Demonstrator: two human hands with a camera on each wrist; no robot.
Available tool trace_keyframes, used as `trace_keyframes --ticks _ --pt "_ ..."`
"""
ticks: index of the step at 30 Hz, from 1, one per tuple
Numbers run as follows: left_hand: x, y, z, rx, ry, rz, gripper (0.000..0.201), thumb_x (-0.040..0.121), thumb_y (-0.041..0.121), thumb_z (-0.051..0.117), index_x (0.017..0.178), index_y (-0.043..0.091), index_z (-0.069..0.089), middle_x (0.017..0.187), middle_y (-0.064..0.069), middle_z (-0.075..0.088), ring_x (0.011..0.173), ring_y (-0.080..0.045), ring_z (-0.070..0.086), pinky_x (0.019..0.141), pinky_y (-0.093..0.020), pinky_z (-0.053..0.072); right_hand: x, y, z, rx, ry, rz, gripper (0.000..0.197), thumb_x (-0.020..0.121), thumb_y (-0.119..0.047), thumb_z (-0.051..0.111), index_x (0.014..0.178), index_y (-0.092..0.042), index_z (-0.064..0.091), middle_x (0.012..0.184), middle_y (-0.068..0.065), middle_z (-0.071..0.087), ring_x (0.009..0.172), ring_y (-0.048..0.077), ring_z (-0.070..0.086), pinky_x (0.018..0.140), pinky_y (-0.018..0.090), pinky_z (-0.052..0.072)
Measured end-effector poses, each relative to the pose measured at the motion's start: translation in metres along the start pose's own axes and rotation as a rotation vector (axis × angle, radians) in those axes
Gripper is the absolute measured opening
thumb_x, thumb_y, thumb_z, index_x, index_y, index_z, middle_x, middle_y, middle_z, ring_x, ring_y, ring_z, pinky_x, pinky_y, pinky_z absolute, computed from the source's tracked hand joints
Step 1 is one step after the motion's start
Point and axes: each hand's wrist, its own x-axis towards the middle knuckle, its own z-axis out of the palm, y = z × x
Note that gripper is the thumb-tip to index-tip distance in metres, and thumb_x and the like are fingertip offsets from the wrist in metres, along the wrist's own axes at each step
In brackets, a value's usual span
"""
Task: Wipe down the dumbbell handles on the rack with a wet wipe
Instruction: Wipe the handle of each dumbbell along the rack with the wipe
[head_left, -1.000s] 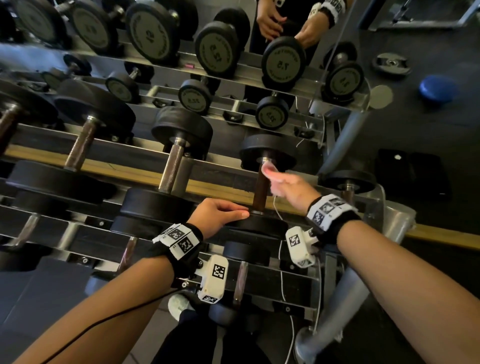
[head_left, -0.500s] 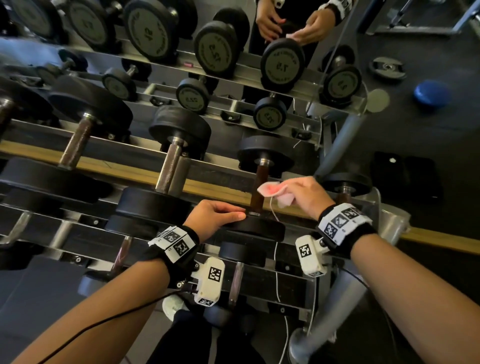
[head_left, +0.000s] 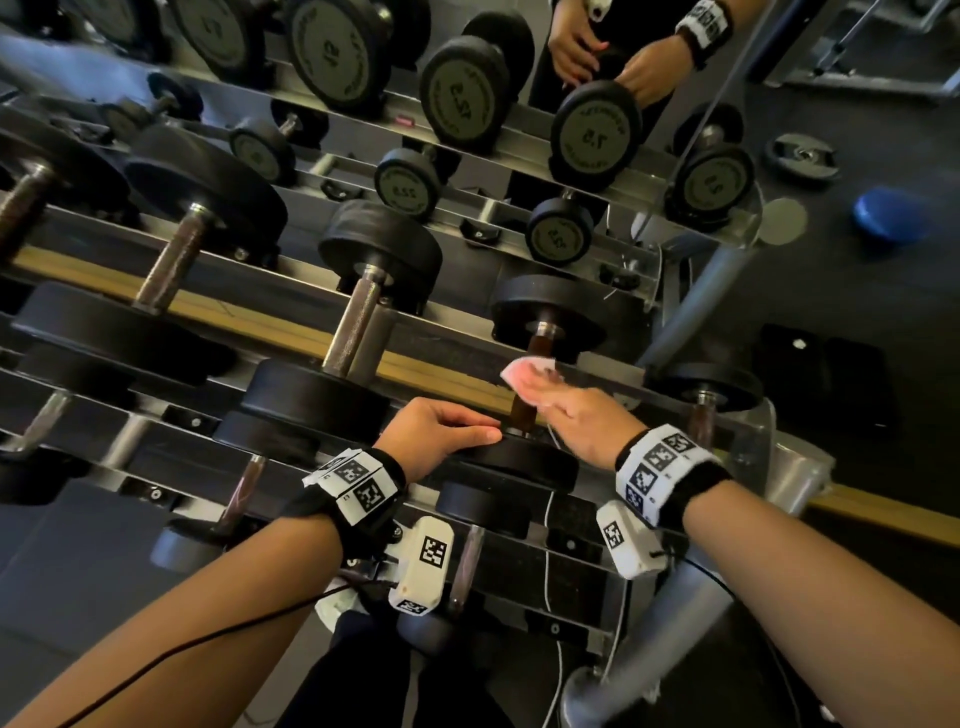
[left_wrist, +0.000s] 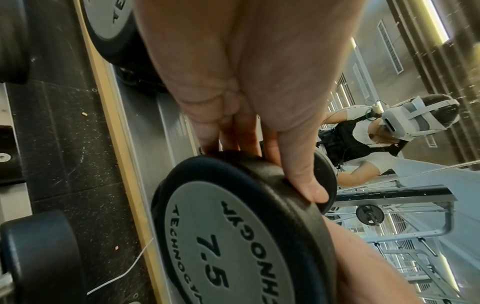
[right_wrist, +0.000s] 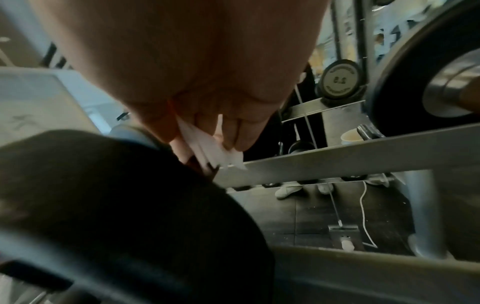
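The rack (head_left: 696, 312) fills most of the head view, its sloped rails packed with dumbbells, and the one being cleaned, the 7.5 dumbbell (left_wrist: 233, 236), sits at the rack's right end, just short of the grey end post. Its brown handle (head_left: 522, 410) runs between a far head up the slope and a near head at the front rail.

The biggest risk, as I judge it, is the weight rolling or turning in its cradle while the handle is rubbed. The left hand (head_left: 436, 428) guards against that, fingers close together and curled over the rim of the near head, thumb pressed on its edge. If that hold loosens, the near head could slip toward the front rail.

Room is tight. The handle is short and boxed in by its two heads, so strokes must be brief, and knuckles could knock the far head or the rail beneath. A thin white cord (head_left: 548, 519) hangs just beside the near head and could snag a wrist.

The right hand (head_left: 582, 421) pinches the wet wipe (head_left: 524, 376) between thumb and curled fingers, pressing it on the handle's middle. The wipe's loose corner sticks out and may bunch, leaving the underside unwiped.
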Motion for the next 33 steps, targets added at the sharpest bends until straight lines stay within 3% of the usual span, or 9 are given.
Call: trace_keyframes --ticks 3,6,9,11,15,19,25,31,33 --pt "0.0 0.001 0.0 -0.007 -0.002 -0.007 0.041 0.057 0.057 0.081 0.093 0.038 0.08 0.098 0.007 0.078 0.097 -0.012 0.073 0.098 -0.042 0.055 -0.006 0.005 0.0 0.18 0.01 0.173 0.028 0.1 -0.039 0.053 0.112 -0.028 0.075 0.117 -0.005 0.071 0.115 0.011 0.06 0.098 0.028 0.043" --pt "0.0 0.001 -0.001 -0.01 -0.014 -0.006 0.038 0.06 0.056 0.08 0.094 0.038 0.08 0.099 0.007 0.078 0.098 -0.011 0.073 0.096 -0.04 0.056 -0.01 0.017 -0.007 0.623 0.082 0.254 0.015 0.09 -0.021 0.065 0.091 -0.021 0.08 0.102 0.003 0.075 0.102 0.014 0.067 0.086 0.027 0.054" --pt "0.0 0.0 -0.001 -0.014 -0.012 0.008 0.038 0.06 0.057 0.08 0.093 0.04 0.079 0.098 0.01 0.078 0.094 -0.007 0.073 0.09 -0.032 0.057 -0.014 0.023 -0.011 0.811 0.346 0.32 0.039 0.096 -0.011 0.052 0.085 -0.037 0.079 0.095 -0.009 0.074 0.099 0.013 0.065 0.067 0.019 0.056" --pt "0.0 0.0 0.0 -0.018 0.004 0.01 0.033 0.062 0.053 0.082 0.092 0.04 0.08 0.096 0.01 0.078 0.092 -0.005 0.073 0.085 -0.025 0.056 -0.008 0.025 -0.008 0.925 0.464 0.41 0.05 0.098 -0.015 0.043 0.076 -0.043 0.078 0.081 -0.016 0.074 0.098 0.012 0.064 0.078 0.029 0.055" --pt "0.0 0.001 0.0 -0.018 0.018 0.006 0.031 0.062 0.052 0.081 0.091 0.041 0.08 0.096 0.01 0.078 0.092 -0.005 0.073 0.081 -0.02 0.055 0.008 0.018 0.004 0.946 0.52 0.424 0.031 0.1 -0.011 0.043 0.12 -0.019 0.066 0.106 -0.001 0.07 0.104 0.016 0.062 0.1 0.035 0.045" --pt "0.0 0.003 0.001 -0.015 0.026 -0.004 0.015 0.073 0.039 0.083 0.088 0.041 0.08 0.094 0.011 0.078 0.091 -0.003 0.073 0.078 -0.017 0.053 0.009 0.008 0.018 0.887 0.446 0.375 0.034 0.103 -0.009 0.042 0.134 -0.007 0.057 0.12 0.01 0.062 0.092 0.006 0.061 0.075 0.008 0.048" --pt "-0.001 0.003 0.002 -0.021 0.032 -0.01 0.014 0.075 0.036 0.083 0.088 0.04 0.08 0.094 0.01 0.078 0.091 -0.005 0.073 0.083 -0.022 0.055 -0.002 0.006 0.024 0.785 0.314 0.37 0.042 0.099 -0.003 0.047 0.137 -0.018 0.057 0.141 0.006 0.054 0.128 0.023 0.052 0.113 0.044 0.038" --pt "-0.001 0.005 0.0 -0.039 0.003 -0.001 0.029 0.064 0.048 0.08 0.091 0.038 0.08 0.097 0.008 0.078 0.093 -0.008 0.073 0.082 -0.023 0.055 -0.018 0.014 0.01 0.91 0.403 0.493 0.039 0.095 0.003 0.043 0.101 -0.018 0.075 0.115 0.016 0.069 0.073 0.007 0.068 0.062 0.017 0.055" --pt "-0.001 0.006 0.0 -0.044 0.0 0.0 0.031 0.063 0.049 0.08 0.092 0.037 0.08 0.097 0.007 0.078 0.093 -0.008 0.073 0.081 -0.022 0.055 -0.009 0.017 0.005 0.997 0.489 0.539 0.036 0.096 0.004 0.041 0.11 -0.01 0.071 0.121 0.023 0.065 0.085 0.019 0.067 0.074 0.028 0.055"
